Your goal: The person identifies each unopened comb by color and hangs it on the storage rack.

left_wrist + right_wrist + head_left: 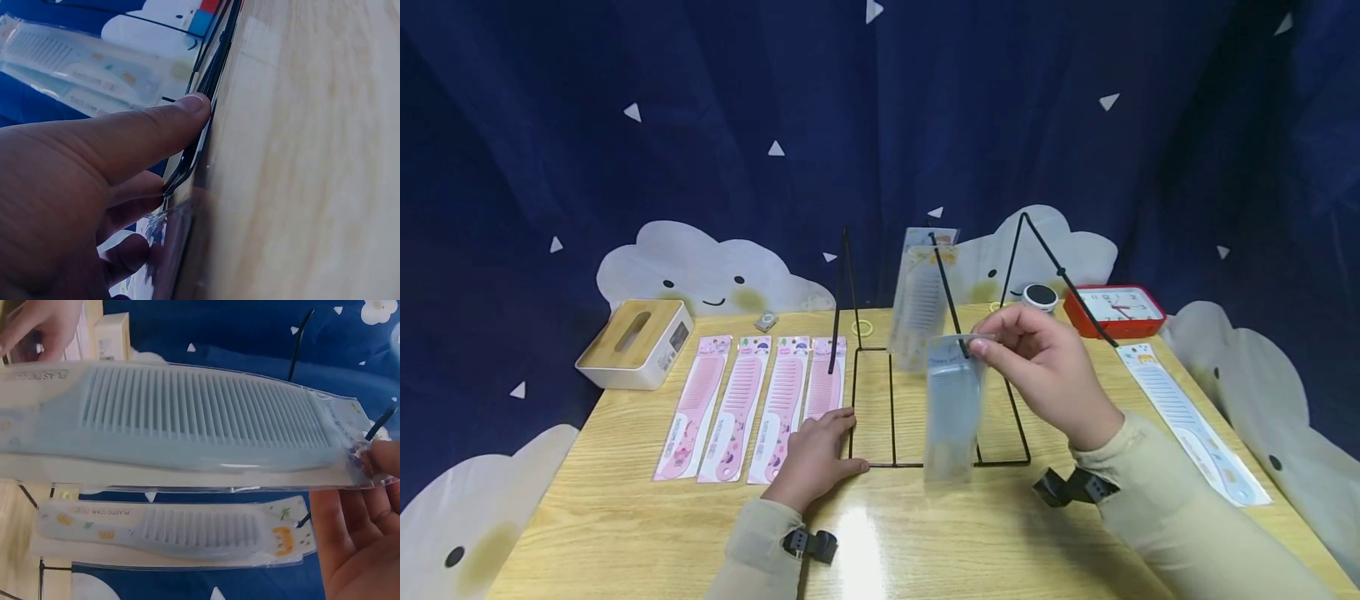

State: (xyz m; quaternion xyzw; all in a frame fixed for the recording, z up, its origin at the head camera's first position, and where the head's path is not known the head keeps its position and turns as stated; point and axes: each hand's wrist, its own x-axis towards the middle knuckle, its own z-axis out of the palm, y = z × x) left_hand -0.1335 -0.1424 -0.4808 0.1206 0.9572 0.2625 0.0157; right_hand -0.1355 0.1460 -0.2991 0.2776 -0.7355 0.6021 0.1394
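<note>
My right hand (pixel 1045 367) pinches the top corner of a packaged blue comb (pixel 206 425) between thumb and fingers. That pack hangs upright at the front end of the middle arm of a black wire display rack (pixel 891 408); in the right wrist view, the arm's tip is close to the pack's top. Farther back on the same arm hang several packaged combs (pixel 919 300), pale with orange prints. At the rack's front left corner, my left hand (pixel 816 458) holds the base wire, its thumb (pixel 156 128) on the front bar and its fingers at the left side.
Several packaged pink combs (pixel 739 408) lie in a row left of the rack. One packaged blue comb (pixel 1191 421) lies at the right. Behind are a tissue box (pixel 658 354), a red clock (pixel 1082 321), a round-topped white object (pixel 1040 297) and yellow rings (pixel 862 328).
</note>
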